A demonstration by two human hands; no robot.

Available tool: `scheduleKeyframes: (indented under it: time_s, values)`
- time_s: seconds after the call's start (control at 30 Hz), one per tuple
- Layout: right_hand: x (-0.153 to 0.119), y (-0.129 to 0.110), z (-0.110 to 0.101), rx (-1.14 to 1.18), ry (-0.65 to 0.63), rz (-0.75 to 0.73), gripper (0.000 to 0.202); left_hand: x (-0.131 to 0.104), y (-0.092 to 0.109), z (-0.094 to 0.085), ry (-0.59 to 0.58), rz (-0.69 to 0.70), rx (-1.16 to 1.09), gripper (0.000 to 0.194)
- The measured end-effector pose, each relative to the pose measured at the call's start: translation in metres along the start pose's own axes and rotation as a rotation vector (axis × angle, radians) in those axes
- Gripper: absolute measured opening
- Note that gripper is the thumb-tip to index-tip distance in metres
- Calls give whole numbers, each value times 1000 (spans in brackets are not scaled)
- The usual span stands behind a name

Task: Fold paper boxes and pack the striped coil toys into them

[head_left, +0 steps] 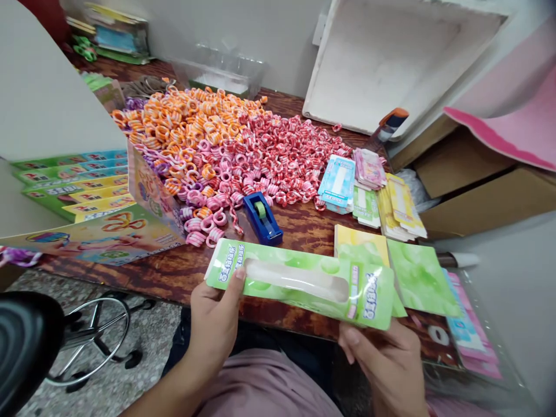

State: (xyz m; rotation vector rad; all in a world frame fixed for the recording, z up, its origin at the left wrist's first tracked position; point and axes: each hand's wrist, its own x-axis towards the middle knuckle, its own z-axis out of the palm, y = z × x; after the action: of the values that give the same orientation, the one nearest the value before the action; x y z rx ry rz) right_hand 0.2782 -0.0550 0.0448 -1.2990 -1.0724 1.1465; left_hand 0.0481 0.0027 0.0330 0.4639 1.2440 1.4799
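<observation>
The left hand (pixel 215 315) is pinching the green box (pixel 299 279) at its left end; the right hand (pixel 386 356) is holding its lower right corner. The box is hovering over the table (pixel 304 226), apparently shaped but unfilled: rings (pixel 282 150) are lying loose, printed packs (pixel 56 189) standing in a carton (pixel 108 238).
</observation>
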Motion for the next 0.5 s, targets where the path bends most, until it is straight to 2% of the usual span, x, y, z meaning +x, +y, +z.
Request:
scheduleKeyframes:
  time_s: [0.1, 0.17, 0.3, 0.4, 0.5]
  values:
    - [4, -10, 4, -6, -147, 132, 22, -2, -6, -3, -59, 2, 39, 38]
    - [5, -13, 12, 60, -148, 149, 29, -2, -5, -3, -82, 6, 46, 37]
    - [0, -13, 19, 179, -124, 109, 27, -3, 12, 5, -107, -39, -27, 30]
    - [-5, -15, 13, 249, -184, 128, 20, -4, 28, 11, -118, -53, -58, 28]
    - [-9, -17, 7, 242, -223, 108, 16, -2, 36, 14, -121, -39, -48, 28]
